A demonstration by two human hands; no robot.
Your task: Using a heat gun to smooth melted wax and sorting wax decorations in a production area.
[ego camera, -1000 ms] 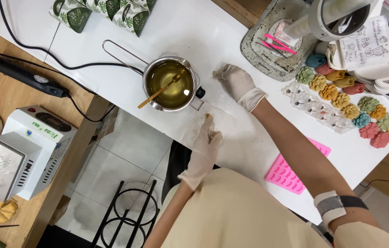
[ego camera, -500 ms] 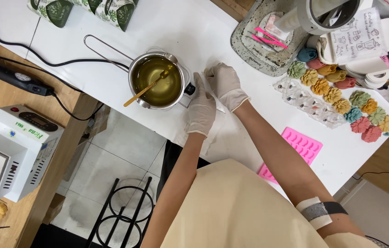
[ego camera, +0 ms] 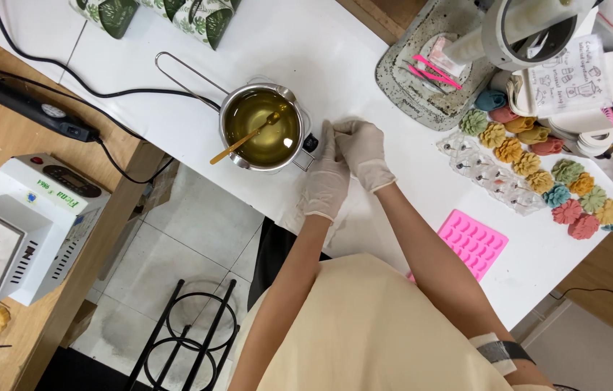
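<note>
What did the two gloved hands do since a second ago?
The left hand moved up from the table edge to beside the right hand, and both now rest together on the white table next to the pot. Neither took hold of anything. The pot, its stick and the pink mould stayed put.
</note>
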